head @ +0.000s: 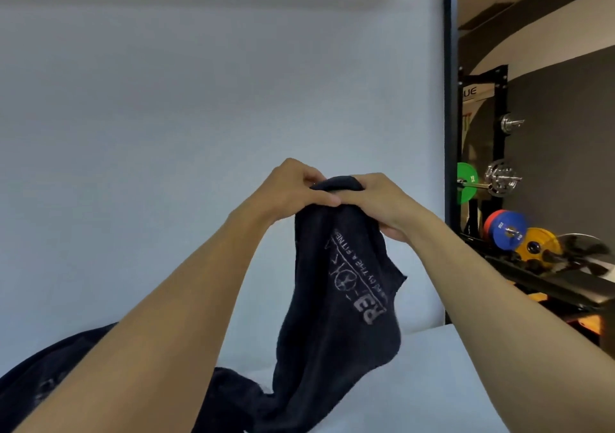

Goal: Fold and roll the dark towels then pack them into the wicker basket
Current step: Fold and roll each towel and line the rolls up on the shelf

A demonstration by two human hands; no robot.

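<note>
A dark towel (336, 299) with pale printed lettering hangs in the air in front of me, its lower end trailing down to the white surface (416, 382). My left hand (293, 189) and my right hand (379, 199) are raised side by side and both grip the towel's bunched top edge. More dark towels (40, 376) lie heaped at the lower left, partly hidden behind my left forearm. No wicker basket is in view.
A plain white wall fills the left and centre. A black post (449, 133) stands to the right of it. Beyond the post is a weight rack with coloured plates (509, 229) and a black bench (565, 283).
</note>
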